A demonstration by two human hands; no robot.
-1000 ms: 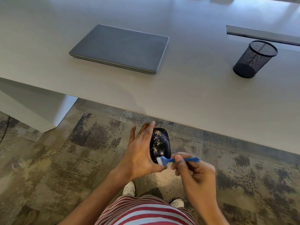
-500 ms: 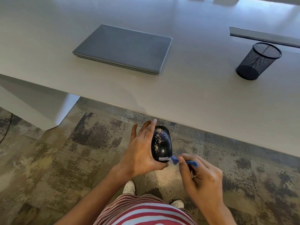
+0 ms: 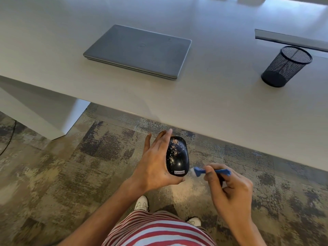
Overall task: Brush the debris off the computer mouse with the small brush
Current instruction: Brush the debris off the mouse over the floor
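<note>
My left hand (image 3: 154,164) grips a glossy black computer mouse (image 3: 177,157) from its left side, held in the air over the carpet just in front of the table edge. Pale debris flecks cover the mouse's upper half; its lower part near the label looks cleaner. My right hand (image 3: 229,189) pinches a small blue brush (image 3: 209,171) by the handle. The white bristles point left and sit just off the mouse's lower right edge, apart from it.
A grey table (image 3: 221,107) spans the view ahead. A closed grey laptop (image 3: 138,50) lies on it, with a black mesh pen cup (image 3: 285,67) at the right. Patterned carpet (image 3: 62,174) lies below, with a white table leg (image 3: 58,118) at left.
The brush swept down the mouse's lower end and came off to the right. The mouse's lower part with its label has come into view. My left hand kept its hold.
</note>
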